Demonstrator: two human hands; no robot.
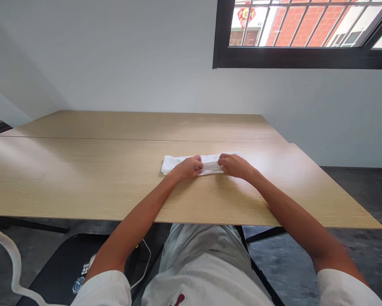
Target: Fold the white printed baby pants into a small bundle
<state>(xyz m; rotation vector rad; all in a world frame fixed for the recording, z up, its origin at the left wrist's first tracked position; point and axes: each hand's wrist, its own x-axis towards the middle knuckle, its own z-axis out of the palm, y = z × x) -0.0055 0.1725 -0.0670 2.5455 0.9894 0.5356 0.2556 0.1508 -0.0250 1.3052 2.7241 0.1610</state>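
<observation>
A white folded cloth (211,167) lies as a long narrow strip on the wooden table (82,178), in front of my body. My left hand (191,167) grips its near edge left of the middle, fingers curled and pressed together. On the right part of the strip, my right hand (233,165) pinches the same cloth with bent fingers. Between the two hands the near layer shows creases. The cloth's left end sticks out past my left hand, while most of its right end is hidden behind my right hand.
The tabletop has a seam (114,139) toward the back, near a grey wall (130,59). A barred window (292,25) is at upper right. Below left stand a black chair (60,263) with a watch (79,284) on it and a white cable (146,263).
</observation>
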